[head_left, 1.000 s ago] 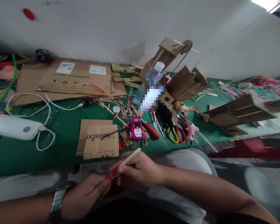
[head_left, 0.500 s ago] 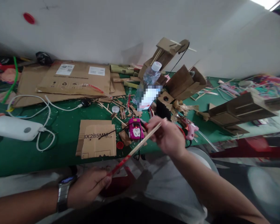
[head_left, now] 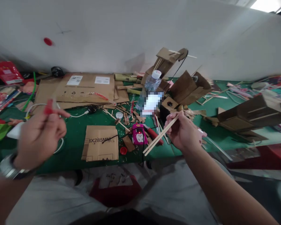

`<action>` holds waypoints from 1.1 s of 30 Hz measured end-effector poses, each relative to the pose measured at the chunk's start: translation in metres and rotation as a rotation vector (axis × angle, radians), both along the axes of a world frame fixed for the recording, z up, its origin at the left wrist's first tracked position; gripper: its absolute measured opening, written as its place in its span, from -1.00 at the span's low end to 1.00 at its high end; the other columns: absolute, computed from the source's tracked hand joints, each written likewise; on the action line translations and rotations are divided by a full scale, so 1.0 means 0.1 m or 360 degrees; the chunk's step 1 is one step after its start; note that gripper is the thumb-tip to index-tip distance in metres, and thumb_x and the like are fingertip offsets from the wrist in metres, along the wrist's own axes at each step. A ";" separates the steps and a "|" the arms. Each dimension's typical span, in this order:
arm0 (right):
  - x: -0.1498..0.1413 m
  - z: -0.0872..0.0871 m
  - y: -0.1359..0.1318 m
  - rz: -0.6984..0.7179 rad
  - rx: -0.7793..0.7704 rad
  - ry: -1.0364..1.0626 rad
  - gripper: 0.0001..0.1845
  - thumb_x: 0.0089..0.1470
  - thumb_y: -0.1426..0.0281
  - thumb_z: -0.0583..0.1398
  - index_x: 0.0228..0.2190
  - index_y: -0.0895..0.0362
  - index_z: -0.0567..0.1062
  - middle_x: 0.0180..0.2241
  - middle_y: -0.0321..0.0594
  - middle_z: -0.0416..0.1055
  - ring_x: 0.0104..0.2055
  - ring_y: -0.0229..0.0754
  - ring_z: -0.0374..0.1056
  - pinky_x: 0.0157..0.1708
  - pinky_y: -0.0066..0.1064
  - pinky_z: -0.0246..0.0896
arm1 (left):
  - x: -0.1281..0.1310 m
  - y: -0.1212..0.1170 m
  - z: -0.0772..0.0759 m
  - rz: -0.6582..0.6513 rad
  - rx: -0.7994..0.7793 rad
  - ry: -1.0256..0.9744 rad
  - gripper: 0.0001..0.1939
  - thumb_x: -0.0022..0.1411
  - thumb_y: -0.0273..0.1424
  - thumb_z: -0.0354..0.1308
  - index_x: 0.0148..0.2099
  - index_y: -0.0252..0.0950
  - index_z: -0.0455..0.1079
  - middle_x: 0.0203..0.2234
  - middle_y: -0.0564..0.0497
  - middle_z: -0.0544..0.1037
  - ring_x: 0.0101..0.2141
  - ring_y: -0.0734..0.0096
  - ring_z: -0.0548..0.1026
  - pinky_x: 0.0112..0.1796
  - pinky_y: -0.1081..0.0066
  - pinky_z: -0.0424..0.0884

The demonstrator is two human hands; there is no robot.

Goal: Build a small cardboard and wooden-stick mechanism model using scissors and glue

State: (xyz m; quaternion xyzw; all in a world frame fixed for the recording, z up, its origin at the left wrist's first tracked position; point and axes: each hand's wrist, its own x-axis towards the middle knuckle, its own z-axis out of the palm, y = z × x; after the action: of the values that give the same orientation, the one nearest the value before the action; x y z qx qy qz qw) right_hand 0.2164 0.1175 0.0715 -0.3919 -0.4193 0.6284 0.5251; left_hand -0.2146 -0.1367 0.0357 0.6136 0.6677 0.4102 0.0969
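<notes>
Pinched in my right hand is a pair of wooden chopsticks, bare, pointing down and left above the table's front edge. My left hand, with a watch at the wrist, is raised at the left and blurred by motion. Between its thumb and finger is a red chopstick wrapper, partly hidden by the fingers. Below the chopsticks lie red-handled pliers and a pink power socket with a small red light. Two cut cardboard pieces lie left of the socket.
Flattened cardboard lies against the wall. A clear plastic bottle stands before a cardboard model with a wheel. Another cardboard structure lies at the right. Wood scraps litter the green table. Below is a red stool.
The wrapper has come off the chopsticks. My left hand has moved up and left with it, while my right hand keeps the chopsticks, moved slightly right. The view has shifted a little left.
</notes>
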 end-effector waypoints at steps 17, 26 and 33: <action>-0.94 1.18 -0.45 0.0430 0.1435 -0.0319 -0.58 0.36 -0.07 0.24 -0.21 0.02 0.56 -0.38 -0.35 0.45 -0.52 -0.33 0.43 -0.57 -0.49 0.38 | 0.80 1.02 1.19 -0.0645 0.0210 0.0440 -0.72 0.55 -0.25 0.09 0.13 -0.22 0.52 -0.10 -0.06 0.65 -0.11 0.27 0.61 -0.10 0.27 0.51; -1.48 1.23 -0.25 0.0882 0.1826 -0.0426 -0.51 0.50 -0.06 0.03 -0.22 0.05 0.47 -0.38 -0.33 0.46 -0.36 -0.31 0.40 -0.34 -0.47 0.38 | 1.05 1.10 1.38 -0.0570 0.0350 0.0213 -0.90 0.44 -0.27 0.26 -0.17 -0.13 0.56 -0.30 0.04 0.71 -0.35 0.34 0.61 -0.28 0.32 0.50; -1.66 1.30 -0.20 0.1031 0.1845 -0.0352 -0.64 0.55 0.11 0.04 -0.19 0.05 0.48 -0.44 -0.42 0.36 -0.41 -0.34 0.37 -0.35 -0.47 0.34 | 0.92 0.93 1.40 -0.0269 0.0296 0.0372 -0.89 0.44 -0.26 0.27 -0.14 -0.14 0.56 -0.32 0.06 0.70 -0.36 0.38 0.61 -0.32 0.34 0.47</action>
State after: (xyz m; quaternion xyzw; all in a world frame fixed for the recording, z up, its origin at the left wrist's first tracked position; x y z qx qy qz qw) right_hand 0.0500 0.0974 0.2012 0.0368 -0.8365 0.3836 0.3895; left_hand -0.1228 -0.0433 0.1758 0.7174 0.5796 0.3864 -0.0045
